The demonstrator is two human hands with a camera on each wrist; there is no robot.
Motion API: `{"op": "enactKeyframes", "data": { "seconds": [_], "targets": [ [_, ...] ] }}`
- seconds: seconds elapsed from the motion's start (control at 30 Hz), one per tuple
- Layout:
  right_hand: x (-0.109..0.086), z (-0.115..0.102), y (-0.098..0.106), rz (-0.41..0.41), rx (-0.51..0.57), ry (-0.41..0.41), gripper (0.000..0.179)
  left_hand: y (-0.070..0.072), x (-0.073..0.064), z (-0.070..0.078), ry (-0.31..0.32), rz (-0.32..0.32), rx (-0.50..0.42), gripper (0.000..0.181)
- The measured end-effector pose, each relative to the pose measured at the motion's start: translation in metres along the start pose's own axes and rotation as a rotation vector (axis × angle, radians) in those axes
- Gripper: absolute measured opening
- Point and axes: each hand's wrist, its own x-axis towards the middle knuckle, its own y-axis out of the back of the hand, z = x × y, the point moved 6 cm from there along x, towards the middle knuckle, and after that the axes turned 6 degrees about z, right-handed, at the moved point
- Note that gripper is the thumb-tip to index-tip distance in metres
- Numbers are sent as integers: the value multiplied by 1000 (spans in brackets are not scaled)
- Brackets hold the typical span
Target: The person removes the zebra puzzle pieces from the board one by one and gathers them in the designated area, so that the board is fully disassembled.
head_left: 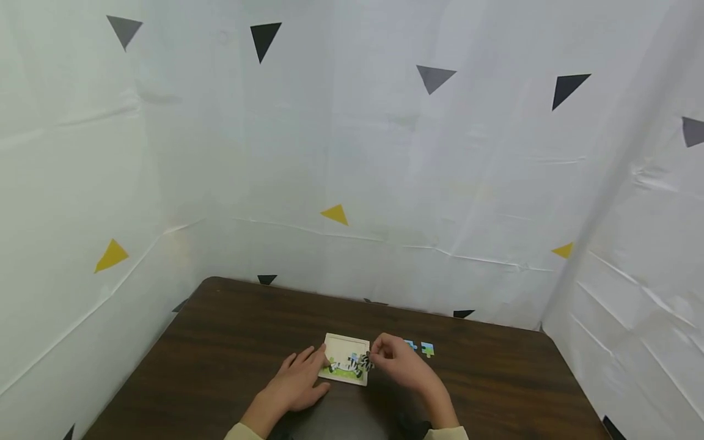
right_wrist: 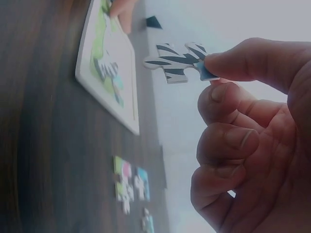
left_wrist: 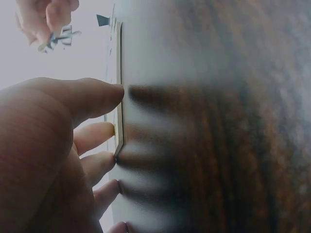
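Observation:
My right hand (head_left: 404, 364) pinches a zebra-striped puzzle piece (right_wrist: 170, 61) with a blue corner between thumb and index finger. It holds the piece raised near the right side of a puzzle tray (head_left: 343, 340). Along its bottom the tray carries fitted pieces (head_left: 343, 368) showing green grass and part of a zebra; its upper part is bare. My left hand (head_left: 298, 380) lies at the tray's left edge with fingers extended. In the left wrist view the thumb (left_wrist: 99, 97) and a finger touch the tray's edge, and the other fingertips rest on the table.
Loose puzzle pieces (head_left: 427, 349) lie on the dark wooden table (head_left: 247, 330) to the right of the tray, partly behind my right hand. A white curtain (head_left: 385, 153) with black, grey and yellow triangles surrounds the table's far side and both ends.

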Motion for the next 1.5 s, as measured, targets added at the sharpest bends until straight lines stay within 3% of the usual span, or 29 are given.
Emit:
{"op": "enactKeyframes", "data": {
  "seconds": [0.33,0.5,0.83,1.2,1.5],
  "targets": [
    [-13,13,26,18,34,-27,16,1,-2,1,7,-4,-9,50],
    [-18,24,39,45,-3,-33,16,2,-2,2,1,-2,-4,39],
    [-29,55,63,101,-22,-82,19,5,-3,4,-6,6,5,40],
    [-25,79,63,180,-60,-132,14,8,-5,4,-8,32,28,42],
    [-26,86,59,174,-63,-159,16,7,-5,4,-5,25,30,49]
  ]
}}
